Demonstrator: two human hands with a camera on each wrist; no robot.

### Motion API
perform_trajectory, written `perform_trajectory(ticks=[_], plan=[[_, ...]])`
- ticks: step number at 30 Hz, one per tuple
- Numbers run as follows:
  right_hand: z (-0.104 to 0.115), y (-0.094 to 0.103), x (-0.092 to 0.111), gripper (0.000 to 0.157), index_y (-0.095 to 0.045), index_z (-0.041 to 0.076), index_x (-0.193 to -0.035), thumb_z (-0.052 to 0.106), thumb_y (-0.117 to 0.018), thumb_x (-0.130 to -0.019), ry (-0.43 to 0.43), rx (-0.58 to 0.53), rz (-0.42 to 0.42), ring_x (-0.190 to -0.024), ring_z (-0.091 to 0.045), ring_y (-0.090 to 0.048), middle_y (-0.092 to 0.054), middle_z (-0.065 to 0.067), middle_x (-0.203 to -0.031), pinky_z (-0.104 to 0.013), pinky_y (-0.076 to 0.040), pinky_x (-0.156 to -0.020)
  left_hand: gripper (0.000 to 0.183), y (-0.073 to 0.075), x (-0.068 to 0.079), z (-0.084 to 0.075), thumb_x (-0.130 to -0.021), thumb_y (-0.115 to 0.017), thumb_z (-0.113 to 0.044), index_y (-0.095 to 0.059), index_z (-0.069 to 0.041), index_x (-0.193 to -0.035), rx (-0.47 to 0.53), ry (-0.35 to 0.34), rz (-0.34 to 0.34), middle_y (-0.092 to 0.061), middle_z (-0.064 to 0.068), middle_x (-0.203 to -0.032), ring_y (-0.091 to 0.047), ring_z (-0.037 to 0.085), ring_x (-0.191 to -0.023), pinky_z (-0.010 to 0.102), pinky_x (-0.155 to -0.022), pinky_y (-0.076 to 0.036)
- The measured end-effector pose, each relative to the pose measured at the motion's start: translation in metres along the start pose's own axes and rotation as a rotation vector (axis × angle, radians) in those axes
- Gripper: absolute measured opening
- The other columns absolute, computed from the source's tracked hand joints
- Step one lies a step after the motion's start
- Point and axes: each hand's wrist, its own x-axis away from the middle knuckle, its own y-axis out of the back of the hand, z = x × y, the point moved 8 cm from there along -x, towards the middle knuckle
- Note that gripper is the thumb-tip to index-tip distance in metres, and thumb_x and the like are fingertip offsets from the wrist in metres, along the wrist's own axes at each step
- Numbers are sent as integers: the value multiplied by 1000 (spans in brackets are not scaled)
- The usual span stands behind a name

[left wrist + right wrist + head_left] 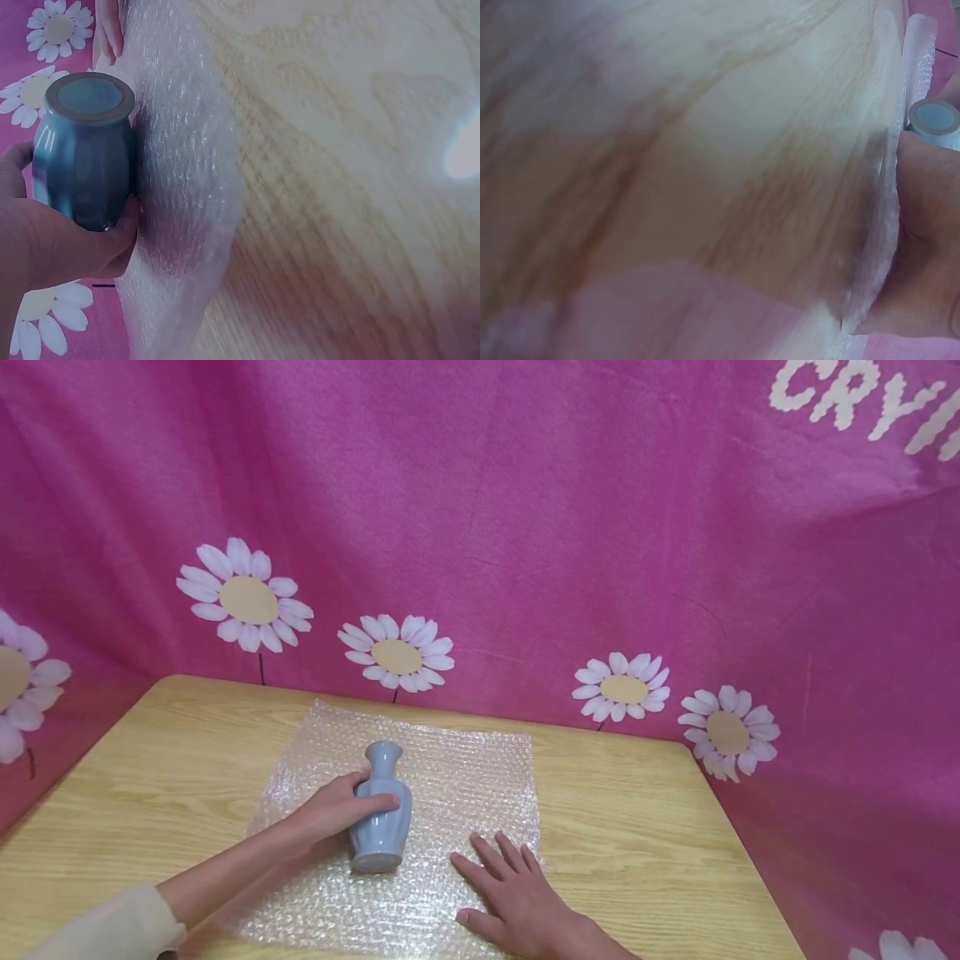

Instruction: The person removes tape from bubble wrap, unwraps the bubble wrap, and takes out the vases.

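A glossy grey-blue vase point(384, 827) lies on its side on a sheet of bubble wrap point(465, 777), its neck toward the back of the table. My left hand point(341, 810) grips the vase round its body from the left, thumb across the top. In the left wrist view the unglazed foot ring of the vase point(90, 97) faces the camera, with my left hand point(67, 240) curled round the body. To the right of the vase my right hand point(517, 897) rests on the bubble wrap with fingers spread. In the right wrist view my right hand point(926, 232) is at the sheet's edge.
The bubble wrap lies on a wood-grain table point(637, 827) and extends toward the near edge. A pink cloth point(480, 527) printed with white daisies hangs behind and at both sides of the table. Bare tabletop shows left and right of the sheet.
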Motion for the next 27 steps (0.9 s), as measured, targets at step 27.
perform_trajectory(ticks=[27], plan=[[2,2,2,64,-31,32,-158,62,-37,-101,10,3,-26,-147,-43,-18,-25,-8,-163,-72,-23,-107,86,-7,-2,-5,-79,-82,-33,-42,9,-141,-23,31,18,-65,14,-105,-65,24,-87,41,-76,-57]])
